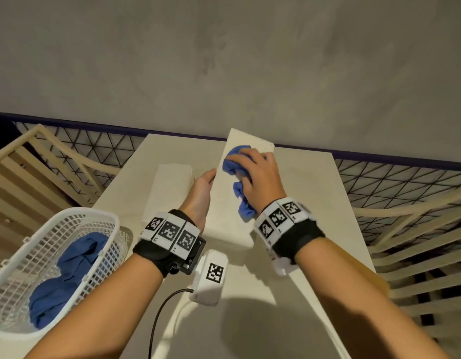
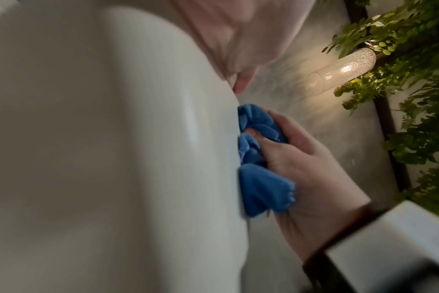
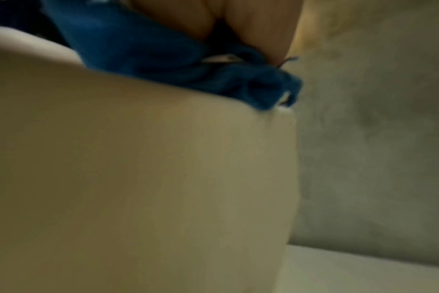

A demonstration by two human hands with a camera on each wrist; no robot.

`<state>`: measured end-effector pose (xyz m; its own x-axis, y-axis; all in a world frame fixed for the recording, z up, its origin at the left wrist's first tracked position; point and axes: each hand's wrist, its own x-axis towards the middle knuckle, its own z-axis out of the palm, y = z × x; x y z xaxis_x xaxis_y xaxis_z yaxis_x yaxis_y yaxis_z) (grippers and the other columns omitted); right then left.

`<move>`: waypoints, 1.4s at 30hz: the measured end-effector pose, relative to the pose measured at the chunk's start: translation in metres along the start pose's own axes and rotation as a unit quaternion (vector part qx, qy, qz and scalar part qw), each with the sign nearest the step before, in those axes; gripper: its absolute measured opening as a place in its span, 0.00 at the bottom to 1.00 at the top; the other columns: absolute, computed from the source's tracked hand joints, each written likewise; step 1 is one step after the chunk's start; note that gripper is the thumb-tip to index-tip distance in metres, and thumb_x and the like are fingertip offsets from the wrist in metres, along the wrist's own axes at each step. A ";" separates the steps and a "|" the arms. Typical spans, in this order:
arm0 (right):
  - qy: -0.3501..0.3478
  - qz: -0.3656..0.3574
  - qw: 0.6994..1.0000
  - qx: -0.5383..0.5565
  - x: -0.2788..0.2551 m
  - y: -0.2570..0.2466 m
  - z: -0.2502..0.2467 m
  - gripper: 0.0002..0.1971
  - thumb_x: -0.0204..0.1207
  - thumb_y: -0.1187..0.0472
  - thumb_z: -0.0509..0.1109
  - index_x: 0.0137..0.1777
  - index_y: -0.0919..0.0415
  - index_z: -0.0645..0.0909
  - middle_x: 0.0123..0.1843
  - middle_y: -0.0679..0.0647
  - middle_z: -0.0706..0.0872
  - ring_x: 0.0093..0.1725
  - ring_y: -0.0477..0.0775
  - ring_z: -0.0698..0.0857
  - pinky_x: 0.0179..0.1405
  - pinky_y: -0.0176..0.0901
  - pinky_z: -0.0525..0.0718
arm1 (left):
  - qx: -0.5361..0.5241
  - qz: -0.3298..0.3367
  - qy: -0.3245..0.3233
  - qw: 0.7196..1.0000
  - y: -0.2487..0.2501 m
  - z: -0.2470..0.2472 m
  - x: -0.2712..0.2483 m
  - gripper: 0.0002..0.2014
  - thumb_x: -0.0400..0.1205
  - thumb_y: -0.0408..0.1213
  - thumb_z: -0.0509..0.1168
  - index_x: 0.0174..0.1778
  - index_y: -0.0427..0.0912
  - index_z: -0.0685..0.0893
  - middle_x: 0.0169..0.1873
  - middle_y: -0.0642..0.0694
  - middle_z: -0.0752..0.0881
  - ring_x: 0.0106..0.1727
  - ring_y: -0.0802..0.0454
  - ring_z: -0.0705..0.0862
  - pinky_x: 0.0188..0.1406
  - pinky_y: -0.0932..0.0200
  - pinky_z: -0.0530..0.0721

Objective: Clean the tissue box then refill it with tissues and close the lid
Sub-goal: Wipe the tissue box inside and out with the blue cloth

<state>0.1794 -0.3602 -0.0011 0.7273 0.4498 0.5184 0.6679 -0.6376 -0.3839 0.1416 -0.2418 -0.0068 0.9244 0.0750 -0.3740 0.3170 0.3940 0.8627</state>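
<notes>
A long white tissue box is held tilted above the table, its far end raised toward the wall. My left hand grips its left side, thumb on the upper edge; the other fingers are hidden behind the box. My right hand holds a bunched blue cloth and presses it on the box's upper face. The left wrist view shows the box with the cloth against it. In the right wrist view the cloth lies on the box. A stack of white tissues lies left of the box.
A white mesh basket with blue cloths inside stands at the table's near left corner. The pale table ends at a grey wall. Cream slatted rails and black netting flank it on both sides. A black cable hangs near the front.
</notes>
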 end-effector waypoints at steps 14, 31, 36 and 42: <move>-0.011 -0.056 0.998 0.020 -0.018 -0.010 0.010 0.21 0.64 0.65 0.60 0.55 0.67 0.84 0.54 0.67 0.87 0.45 0.65 0.79 0.58 0.39 0.72 | 0.067 0.048 0.041 0.996 -0.012 0.002 -0.013 0.16 0.88 0.41 0.45 0.53 0.45 0.79 0.48 0.50 0.83 0.57 0.54 0.77 0.60 0.63 0.71; -0.055 -0.143 0.988 -0.015 -0.071 -0.011 0.036 0.23 0.65 0.65 0.62 0.60 0.48 0.74 0.58 0.54 0.86 0.47 0.54 0.67 0.47 0.44 0.76 | 0.072 0.031 0.111 0.991 0.007 -0.007 -0.012 0.17 0.87 0.42 0.48 0.72 0.47 0.66 0.66 0.49 0.74 0.62 0.56 0.78 0.53 0.78 0.70; 0.033 0.003 0.999 0.034 -0.018 0.016 0.011 0.21 0.69 0.71 0.55 0.57 0.64 0.84 0.58 0.66 0.85 0.47 0.69 0.78 0.53 0.41 0.69 | 0.060 0.005 0.090 0.994 -0.003 -0.019 -0.014 0.19 0.85 0.48 0.50 0.62 0.44 0.80 0.60 0.43 0.84 0.57 0.45 0.83 0.66 0.51 0.76; 0.027 -0.053 0.994 0.095 -0.056 -0.007 0.023 0.20 0.65 0.68 0.61 0.57 0.64 0.83 0.60 0.61 0.82 0.56 0.45 0.68 0.58 0.29 0.62 | 0.040 -0.001 0.093 0.995 0.006 -0.020 -0.014 0.23 0.84 0.51 0.49 0.64 0.42 0.80 0.56 0.40 0.86 0.51 0.42 0.85 0.50 0.53 0.81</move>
<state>0.1379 -0.3664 -0.0451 0.6445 0.4706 0.6026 0.7624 -0.4554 -0.4598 0.1270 -0.2222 -0.0029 0.8715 0.2449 -0.4250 0.3411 0.3199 0.8839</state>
